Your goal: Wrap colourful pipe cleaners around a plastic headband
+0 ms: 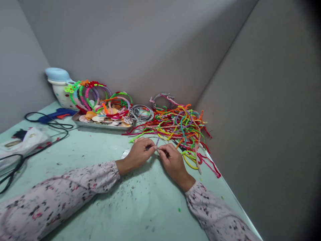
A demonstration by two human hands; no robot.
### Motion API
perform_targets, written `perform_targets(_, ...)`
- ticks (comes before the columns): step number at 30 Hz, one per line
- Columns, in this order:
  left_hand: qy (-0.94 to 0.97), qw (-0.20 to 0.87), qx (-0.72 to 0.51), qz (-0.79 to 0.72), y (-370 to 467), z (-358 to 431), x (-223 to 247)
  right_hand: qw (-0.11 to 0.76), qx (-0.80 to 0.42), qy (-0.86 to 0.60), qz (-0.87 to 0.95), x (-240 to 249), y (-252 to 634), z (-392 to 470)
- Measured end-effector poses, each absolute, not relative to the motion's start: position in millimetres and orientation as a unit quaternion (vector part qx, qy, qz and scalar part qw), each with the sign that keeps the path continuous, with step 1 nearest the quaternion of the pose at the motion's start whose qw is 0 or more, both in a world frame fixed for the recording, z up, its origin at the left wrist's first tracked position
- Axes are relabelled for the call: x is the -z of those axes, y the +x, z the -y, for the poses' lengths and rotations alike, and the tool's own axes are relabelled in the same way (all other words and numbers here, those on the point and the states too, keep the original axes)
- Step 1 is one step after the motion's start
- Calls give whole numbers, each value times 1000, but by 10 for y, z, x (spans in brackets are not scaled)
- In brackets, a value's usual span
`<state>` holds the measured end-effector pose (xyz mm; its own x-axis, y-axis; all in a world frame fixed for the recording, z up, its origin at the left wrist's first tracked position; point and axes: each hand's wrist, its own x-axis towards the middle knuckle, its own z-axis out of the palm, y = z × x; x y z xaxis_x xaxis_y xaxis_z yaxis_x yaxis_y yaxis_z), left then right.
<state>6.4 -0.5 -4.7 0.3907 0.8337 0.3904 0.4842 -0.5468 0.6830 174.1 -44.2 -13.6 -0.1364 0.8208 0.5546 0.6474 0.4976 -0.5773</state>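
The left hand point(142, 152) and right hand point(173, 162) sit at the frame's centre, fingertips pinched closed on a purple strip point(157, 142) that pokes up between them. It may slip if either pinch loosens; the strand pile point(179, 122), right of centre, could snag it if brushed.

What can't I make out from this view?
All in the head view:
- Lower end of the thin purple piece: covered by the pinching left hand and right hand, and too small to tell.
- Most of the pale scrap: behind the left hand and wrist.
- Where the black cord leads: cut off by the left edge.
- Individual strands deep in the colourful pile: hidden by overlapping ones.
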Motion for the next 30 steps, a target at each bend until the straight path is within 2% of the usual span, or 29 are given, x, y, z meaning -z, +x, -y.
perform_targets(10,801,240,-351,-421,72,-2,44,423,-101,-490,755,152,1740,454)
perform_targets(18,791,239,-389,-407,66,47,-11,461,-113,-504,722,133,1738,428)
perform_targets(24,802,172,-404,-406,61,69,-2,492,-120,-514,692,148,1750,421)
perform_targets(30,810,162,-400,-397,66,62,5,503,-134,-502,691,131,1740,437)
